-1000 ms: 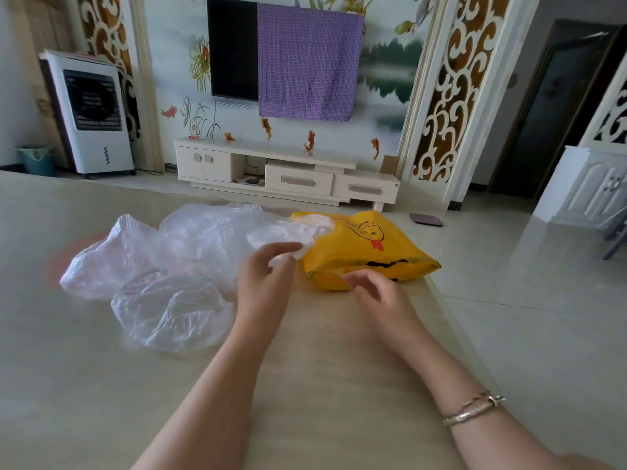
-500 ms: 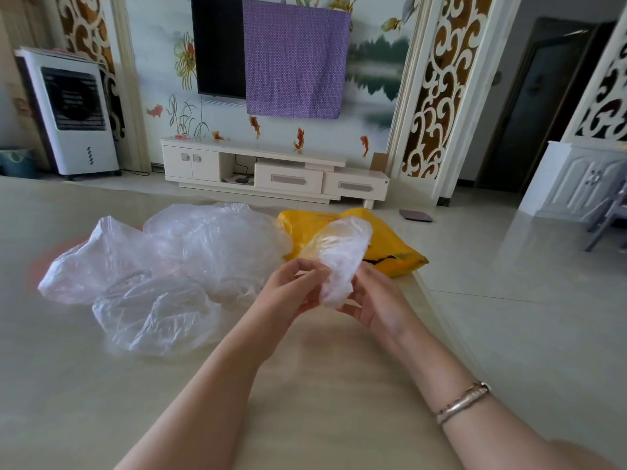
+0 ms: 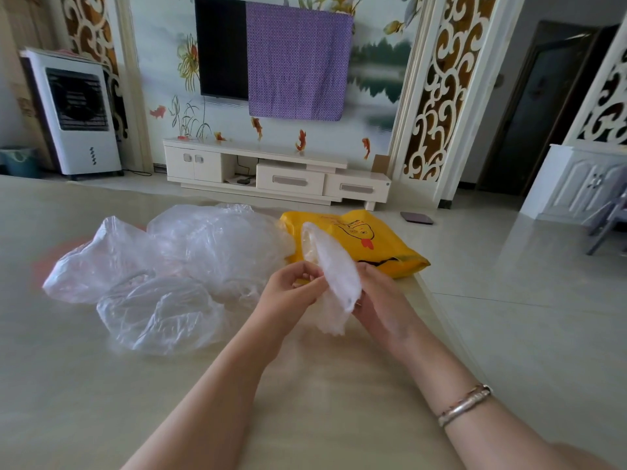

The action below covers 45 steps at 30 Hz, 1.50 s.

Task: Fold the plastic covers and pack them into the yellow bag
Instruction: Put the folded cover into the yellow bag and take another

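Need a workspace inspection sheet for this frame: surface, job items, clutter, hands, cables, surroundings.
Surface: glossy beige table, reddish patch under the pile at left.
Job's things: small crumpled clear plastic cover held up between both hands; pile of loose clear plastic covers on the table at left; flat yellow plastic bag with a cartoon print lying behind the hands, near the table's right edge.
Clutter: nothing seen.
Hands: left hand pinches the held cover; right hand grips it from the other side; metal bracelet on the right wrist.
Cables: dark cord on the floor beside the white air cooler.
Surroundings: wall television half draped with a purple cloth, white TV cabinet.
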Available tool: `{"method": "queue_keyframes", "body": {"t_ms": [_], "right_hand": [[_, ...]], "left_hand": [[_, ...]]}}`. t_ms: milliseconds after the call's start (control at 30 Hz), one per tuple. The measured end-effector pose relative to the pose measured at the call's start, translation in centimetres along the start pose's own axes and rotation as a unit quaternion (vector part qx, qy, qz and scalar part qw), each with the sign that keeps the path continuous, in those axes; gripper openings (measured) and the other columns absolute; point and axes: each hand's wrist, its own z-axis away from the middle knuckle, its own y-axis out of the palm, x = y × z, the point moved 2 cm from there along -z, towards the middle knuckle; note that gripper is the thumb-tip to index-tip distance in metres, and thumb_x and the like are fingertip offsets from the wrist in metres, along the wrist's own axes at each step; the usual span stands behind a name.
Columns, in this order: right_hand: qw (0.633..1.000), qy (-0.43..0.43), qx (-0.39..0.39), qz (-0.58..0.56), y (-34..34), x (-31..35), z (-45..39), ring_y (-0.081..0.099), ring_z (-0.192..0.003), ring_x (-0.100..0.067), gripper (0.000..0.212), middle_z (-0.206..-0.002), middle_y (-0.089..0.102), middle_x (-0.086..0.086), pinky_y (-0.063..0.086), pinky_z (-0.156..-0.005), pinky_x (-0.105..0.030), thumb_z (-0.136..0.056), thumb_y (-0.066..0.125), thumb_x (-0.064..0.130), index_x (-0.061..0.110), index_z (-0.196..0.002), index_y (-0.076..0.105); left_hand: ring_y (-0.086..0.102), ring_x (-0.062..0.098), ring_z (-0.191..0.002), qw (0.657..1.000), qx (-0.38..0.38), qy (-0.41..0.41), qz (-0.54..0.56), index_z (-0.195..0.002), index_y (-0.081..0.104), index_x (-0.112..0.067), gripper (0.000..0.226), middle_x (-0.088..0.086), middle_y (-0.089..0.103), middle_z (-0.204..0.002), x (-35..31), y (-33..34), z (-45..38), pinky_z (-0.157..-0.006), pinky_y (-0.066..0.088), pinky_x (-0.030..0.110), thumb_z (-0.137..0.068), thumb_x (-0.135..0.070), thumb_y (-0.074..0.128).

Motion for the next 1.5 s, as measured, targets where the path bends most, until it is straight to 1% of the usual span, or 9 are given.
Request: {"method": "queue_keyframes", "body": {"t_ms": [233,400,533,700,833,1000,1233,1367,1500], "right_hand": [[0.996,-0.024,0.01,0.087,-0.1,-0.4,0.2,0.062,-0.088,-0.024,0.016,-0.097,0.069,-0.01,0.044,-0.076,-0.04,-0.086,0.067,0.017,0.017,-0.102,0.066],[0.994,-0.066,-0.09,0.016,-1.3,0.3,-0.1,0.062,-0.082,-0.023,0.015,-0.082,0.068,-0.005,0.048,-0.082,-0.039,-0.094,0.06,0.014,0.012,-0.078,0.059],[0.989,-0.058,-0.107,-0.084,-2.1,1.2,0.3,0.073,-0.084,-0.026,0.014,-0.094,0.074,-0.014,0.057,-0.069,-0.029,-0.1,0.05,0.016,0.003,-0.098,0.055],[0.983,-0.046,-0.155,-0.091,-2.4,1.4,0.3,0.068,-0.069,-0.023,0.024,-0.097,0.071,-0.02,0.053,-0.056,-0.03,-0.101,0.049,0.021,0.0,-0.107,0.057],[0.984,-0.046,-0.16,-0.064,-2.7,1.8,0.6,0.05,-0.069,-0.03,0.018,-0.077,0.047,-0.016,0.048,-0.056,-0.031,-0.099,0.053,0.022,0.011,-0.085,0.056],[0.996,-0.033,-0.075,0.02,-1.8,2.3,1.7,0.054,-0.072,-0.029,0.012,-0.086,0.059,-0.015,0.051,-0.057,-0.033,-0.092,0.062,0.021,0.01,-0.089,0.059],[0.986,-0.02,-0.104,0.125,-1.7,2.5,1.8,0.063,-0.062,-0.015,0.029,-0.075,0.068,-0.003,0.051,-0.052,-0.025,-0.093,0.061,0.033,0.004,-0.096,0.062],[0.984,0.102,-0.058,0.133,-1.4,1.6,1.1,0.063,-0.087,-0.029,0.043,-0.105,0.069,-0.023,0.05,-0.067,-0.032,-0.103,0.037,0.036,0.002,-0.106,0.065],[0.98,0.112,-0.055,0.153,-1.4,1.2,0.9,0.06,-0.079,-0.022,0.031,-0.091,0.066,-0.015,0.049,-0.068,-0.03,-0.1,0.041,0.022,0.007,-0.088,0.065]], "left_hand": [[0.063,0.041,-0.103,0.999,0.038,0.006,-0.024,-0.104,0.068,-0.005,0.034,0.021,0.069,-0.104,0.2,0.2,0.2,-0.099,0.048,0.051,-0.075,-0.022,0.064],[0.065,0.024,-0.084,0.996,-0.034,0.006,0.083,-0.085,0.056,-0.006,0.01,0.012,0.067,-0.087,0.3,-0.2,-0.5,-0.084,0.054,0.034,-0.095,-0.007,0.054],[0.062,0.017,-0.064,0.982,-0.076,-0.02,0.171,-0.08,0.048,-0.014,0.018,0.003,0.061,-0.075,0.1,-0.6,-0.5,-0.062,0.053,0.027,-0.098,-0.015,0.053],[0.051,0.01,-0.043,0.993,-0.094,-0.065,-0.008,-0.099,0.054,-0.006,0.007,0.007,0.055,-0.072,0.9,0.0,-0.2,-0.041,0.046,0.022,-0.098,-0.013,0.051],[0.063,0.014,-0.069,0.993,-0.107,-0.042,-0.005,-0.108,0.058,-0.011,0.022,0.01,0.063,-0.098,0.5,-0.1,-0.6,-0.057,0.056,0.032,-0.1,-0.029,0.048],[0.068,0.023,-0.095,0.987,-0.01,-0.138,0.079,-0.108,0.067,-0.019,0.059,0.006,0.072,-0.104,-0.5,-0.4,-0.4,-0.086,0.056,0.04,-0.084,-0.067,0.044],[0.068,0.018,-0.078,0.995,0.011,-0.065,0.07,-0.098,0.069,-0.005,0.014,0.009,0.066,-0.087,0.1,-0.7,0.0,-0.078,0.058,0.036,-0.088,-0.014,0.068],[0.064,0.014,-0.071,0.981,-0.034,-0.008,0.188,-0.086,0.066,-0.015,0.005,0.003,0.062,-0.079,-0.5,-1.5,-0.4,-0.066,0.054,0.025,-0.088,-0.01,0.066],[0.06,0.01,-0.066,0.978,-0.045,0.014,0.203,-0.085,0.061,-0.016,0.01,0.0,0.059,-0.077,-0.7,-1.6,-0.4,-0.06,0.051,0.02,-0.088,-0.008,0.065]]}}
